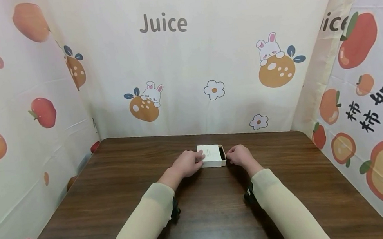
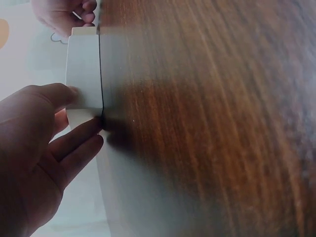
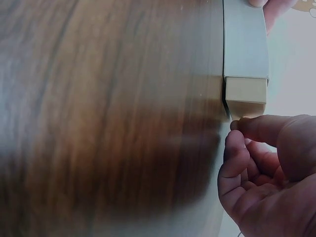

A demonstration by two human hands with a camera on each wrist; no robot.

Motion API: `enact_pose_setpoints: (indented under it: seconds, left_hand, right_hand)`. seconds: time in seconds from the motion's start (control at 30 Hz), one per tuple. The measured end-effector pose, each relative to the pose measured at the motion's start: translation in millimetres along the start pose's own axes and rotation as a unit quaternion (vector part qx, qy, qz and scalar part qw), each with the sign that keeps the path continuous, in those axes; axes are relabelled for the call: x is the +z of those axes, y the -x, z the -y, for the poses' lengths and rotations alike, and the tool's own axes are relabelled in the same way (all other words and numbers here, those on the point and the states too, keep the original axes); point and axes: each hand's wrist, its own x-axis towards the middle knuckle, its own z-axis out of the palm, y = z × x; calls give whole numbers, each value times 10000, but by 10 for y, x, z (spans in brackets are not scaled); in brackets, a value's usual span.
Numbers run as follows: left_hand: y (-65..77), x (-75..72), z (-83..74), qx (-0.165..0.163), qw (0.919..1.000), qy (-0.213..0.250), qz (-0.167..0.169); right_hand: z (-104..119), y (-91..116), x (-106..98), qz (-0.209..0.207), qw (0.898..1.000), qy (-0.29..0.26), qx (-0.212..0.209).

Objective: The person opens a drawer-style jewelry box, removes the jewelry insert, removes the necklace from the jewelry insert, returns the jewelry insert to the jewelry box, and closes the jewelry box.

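Observation:
A small white drawer box (image 1: 211,155) lies on the table, its light inner tray (image 1: 223,159) slid partly out on the right, with a dark interior showing. My left hand (image 1: 192,162) grips the outer sleeve (image 2: 85,69) at its left end, thumb on one face and fingers along the other edge. At the tray's open end is my right hand (image 1: 239,155). Its thumb and index finger (image 3: 236,140) pinch together just off the tray's end face (image 3: 245,90), at what looks like a small tan pull tab (image 3: 242,119), mostly hidden by the fingertips.
The dark wood-grain table (image 1: 208,208) extends around the box. Behind it hangs a pale printed curtain (image 1: 185,65), with more printed cloth along the left and right sides. A dark wrist device (image 1: 175,210) sits on the left sleeve, another (image 1: 249,193) on the right.

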Motion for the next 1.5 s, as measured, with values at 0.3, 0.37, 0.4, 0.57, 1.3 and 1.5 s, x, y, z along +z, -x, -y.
enact_pose_setpoints:
  seconds: [0.3,0.37,0.4,0.57,1.3,1.5]
  left_hand:
    - [5,-1,3,-27,10000,7,-4]
    - [7,0,-1,-25,10000,27,-20]
    - [9,0,-2,-31,10000,49,-24]
    - [16,4,-9,-68,9999,97,-4]
    - [38,7,0,2,9998,166,-53]
    - [40,14,5,11,9997,215,-75]
  right_hand:
    - [-10,11,-30,10,10000,6,28]
    - [-19,6,-33,27,10000,8,22]
    - [-26,1,-34,37,10000,17,17]
    - [-55,-18,-44,90,9999,23,85]
    - [-146,25,-127,23,10000,34,-44]
    - [-195,16,-146,1,10000,-21,2]
